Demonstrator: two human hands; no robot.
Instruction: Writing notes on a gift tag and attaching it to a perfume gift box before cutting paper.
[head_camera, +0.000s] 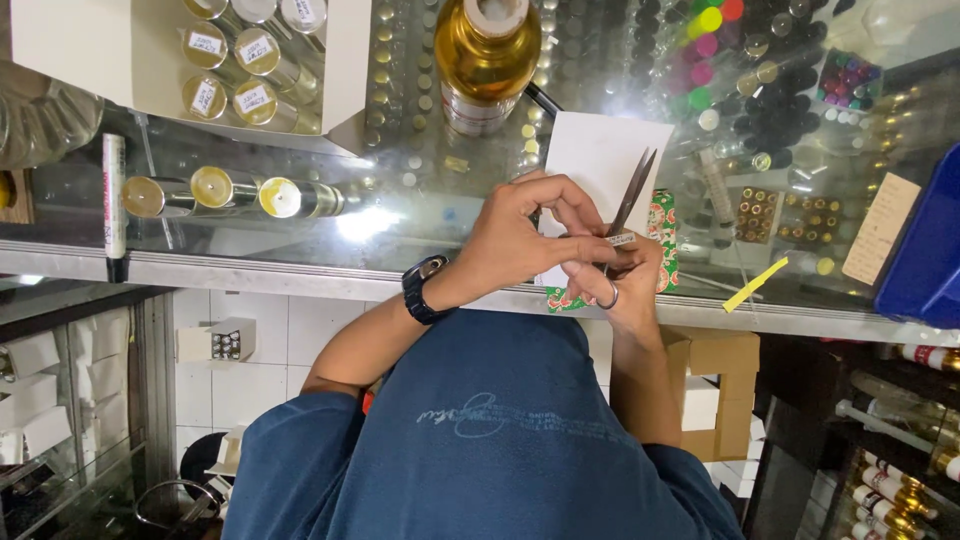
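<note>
Scissors' (630, 195) handles and perhaps a small label, hidden by hands.

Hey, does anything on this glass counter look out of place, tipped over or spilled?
Three gold-capped bottles lie on their sides on the glass counter, outside the white box that holds similar ones. A yellow strip lies askew near the counter's edge. No spill or damage shows. The left hand and right hand hold scissors and a small label.

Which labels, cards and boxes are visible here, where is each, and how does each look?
Small label: between both hands, pale strip.
White card: on the glass counter behind the hands, rectangular.
Bottle labels: top left, white rectangles on gold caps in a white box.
Beige card: right, tilted rectangle.
Yellow strip: right of the hands, narrow.
</note>
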